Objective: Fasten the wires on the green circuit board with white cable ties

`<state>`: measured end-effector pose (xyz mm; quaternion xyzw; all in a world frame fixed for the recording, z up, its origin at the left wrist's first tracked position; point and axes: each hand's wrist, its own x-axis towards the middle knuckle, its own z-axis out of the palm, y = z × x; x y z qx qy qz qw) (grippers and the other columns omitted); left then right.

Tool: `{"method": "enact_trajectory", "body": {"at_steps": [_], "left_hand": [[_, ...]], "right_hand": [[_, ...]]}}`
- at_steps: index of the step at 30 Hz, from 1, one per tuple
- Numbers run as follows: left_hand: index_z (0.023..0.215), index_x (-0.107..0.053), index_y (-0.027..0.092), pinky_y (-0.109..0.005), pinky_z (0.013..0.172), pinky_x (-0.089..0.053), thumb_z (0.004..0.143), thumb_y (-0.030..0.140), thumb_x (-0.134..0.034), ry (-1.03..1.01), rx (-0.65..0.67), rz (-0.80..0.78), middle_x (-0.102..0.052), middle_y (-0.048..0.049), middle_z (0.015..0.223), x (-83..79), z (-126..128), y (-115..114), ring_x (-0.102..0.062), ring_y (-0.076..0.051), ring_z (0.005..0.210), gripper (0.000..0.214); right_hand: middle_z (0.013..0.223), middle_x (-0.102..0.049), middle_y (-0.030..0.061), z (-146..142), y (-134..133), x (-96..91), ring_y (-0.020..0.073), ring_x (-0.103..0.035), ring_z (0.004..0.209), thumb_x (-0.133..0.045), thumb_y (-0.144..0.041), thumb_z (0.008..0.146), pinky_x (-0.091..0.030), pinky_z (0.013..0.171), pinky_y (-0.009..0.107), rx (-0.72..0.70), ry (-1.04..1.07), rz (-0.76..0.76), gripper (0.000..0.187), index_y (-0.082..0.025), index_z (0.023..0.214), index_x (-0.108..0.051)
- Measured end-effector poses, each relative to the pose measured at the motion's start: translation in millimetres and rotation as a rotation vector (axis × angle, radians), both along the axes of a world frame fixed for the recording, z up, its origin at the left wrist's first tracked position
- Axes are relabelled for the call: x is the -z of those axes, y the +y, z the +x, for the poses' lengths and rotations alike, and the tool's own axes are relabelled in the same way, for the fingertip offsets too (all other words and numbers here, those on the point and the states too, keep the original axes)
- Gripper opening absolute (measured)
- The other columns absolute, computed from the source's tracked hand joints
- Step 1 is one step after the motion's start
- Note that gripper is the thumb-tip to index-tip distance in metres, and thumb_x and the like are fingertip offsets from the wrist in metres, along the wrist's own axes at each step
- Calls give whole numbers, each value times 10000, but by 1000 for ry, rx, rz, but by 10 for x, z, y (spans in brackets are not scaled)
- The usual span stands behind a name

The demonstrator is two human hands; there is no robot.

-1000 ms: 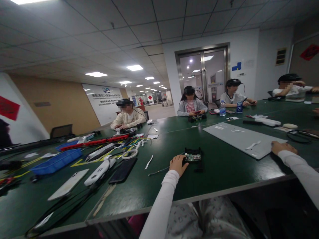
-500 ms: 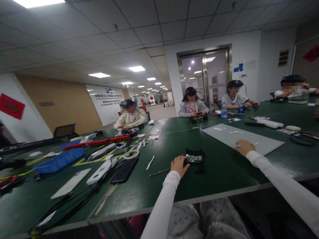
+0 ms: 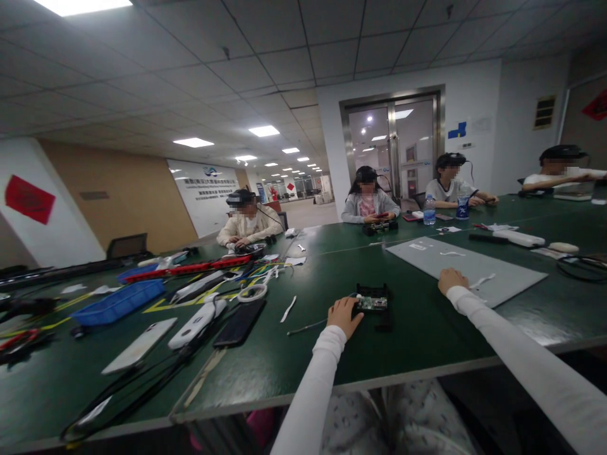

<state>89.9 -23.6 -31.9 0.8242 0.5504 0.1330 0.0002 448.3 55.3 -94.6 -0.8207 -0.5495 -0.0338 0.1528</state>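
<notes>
A small device with a green circuit board (image 3: 372, 303) in a black frame lies on the green table. My left hand (image 3: 345, 315) is closed about its left end, with the fingers along the far side and the thumb nearer me. A thin grey cable (image 3: 307, 328) runs out to the left from beneath that hand. At the left front edge of a grey board (image 3: 515, 278), my right hand (image 3: 453, 281) has its fingers bent downward and together. Whatever they hold, if anything, is too small to make out. White strips (image 3: 482, 280) lie on the grey board beside it.
To the left lie a black phone (image 3: 241, 323), a white power strip (image 3: 196, 323), a white phone (image 3: 140, 345) and a blue tray (image 3: 118, 302). Beyond are loose cables and a red bar (image 3: 190, 268). Bottles (image 3: 429, 210) stand at the back, where several people sit.
My right hand has moved left, from over the grey board to its near left edge. My left hand stays on the device. The view has shifted slightly.
</notes>
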Motion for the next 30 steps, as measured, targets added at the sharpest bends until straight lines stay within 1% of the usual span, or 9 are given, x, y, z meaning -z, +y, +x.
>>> {"method": "enact_trajectory", "body": {"at_steps": [4,11,21,26,30], "left_hand": [[1121,-394,291,-378,896,-305,753,384,-443,13,-6,2,-409,-10,1190,13,-11,7,-343,-201,1108,383],[1124,-390,293,-378,895,-303,754,377,-440,3,1,6,-406,-11,1194,30,-21,22,-337,-201,1114,382],[1132,-388,285,-387,903,-296,760,386,-429,3,3,-6,-405,-16,1197,7,-14,12,-335,-202,1116,387],[1129,-392,284,-385,901,-302,759,383,-431,9,3,-4,-407,-15,1194,-9,-9,3,-338,-201,1115,385],[1128,-395,286,-391,903,-301,758,383,-433,10,-2,-6,-408,-17,1195,-8,-2,-1,-340,-203,1115,384]], "right_hand": [[1037,-481,160,-10,-1,7,259,-428,1007,-372,-166,744,-353,784,405,4,12,-12,289,-111,972,-540],[1048,-479,121,-39,6,12,246,-427,1001,-329,-120,753,-347,776,412,1,37,31,299,-164,961,-539],[1046,-486,136,-39,59,7,270,-435,1007,-439,-167,685,-355,774,429,80,155,37,279,-158,923,-584],[1031,-506,116,-35,27,14,258,-450,1006,-460,-161,666,-356,793,414,50,179,48,264,-182,883,-607],[1016,-525,106,-36,-48,31,252,-473,984,-469,-148,651,-359,798,402,7,190,52,263,-194,862,-620]]}}
